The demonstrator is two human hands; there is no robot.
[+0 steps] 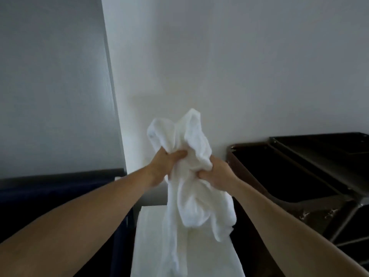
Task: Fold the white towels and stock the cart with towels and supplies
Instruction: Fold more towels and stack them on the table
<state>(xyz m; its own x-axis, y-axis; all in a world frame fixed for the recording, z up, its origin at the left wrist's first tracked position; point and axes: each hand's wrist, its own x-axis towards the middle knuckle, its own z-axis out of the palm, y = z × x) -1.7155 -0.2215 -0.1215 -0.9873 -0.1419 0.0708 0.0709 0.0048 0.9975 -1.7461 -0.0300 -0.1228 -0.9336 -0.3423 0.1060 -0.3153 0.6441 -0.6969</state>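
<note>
Item, nearest: a white flat surface is lying low in the middle, below the arms; whether it is a folded towel or a desk top cannot be told. Item: both bare forearms are reaching forward and upward over it. Item: the left hand is clenching a bunch of the white towel, its fingers curled into the cloth. Item: the right hand, just beside and slightly lower, is likewise gripping a gathered fold. The towel is being held in the air between the two hands. It is crumpled, with a loose crest rising above the fists and the longer part hanging down over the white surface. Handling, as judged: light, soft and limp, not slippery, not fragile. It is giving no shape of its own, so the hold for folding is best taken at two corners or along one hem, which are not showing clearly in the bunch. Item, right and farther: a dark tray is sitting on a metal frame. Item, left: a dark blue panel is standing low. Item, farthest: a pale wall is filling the background.
</note>
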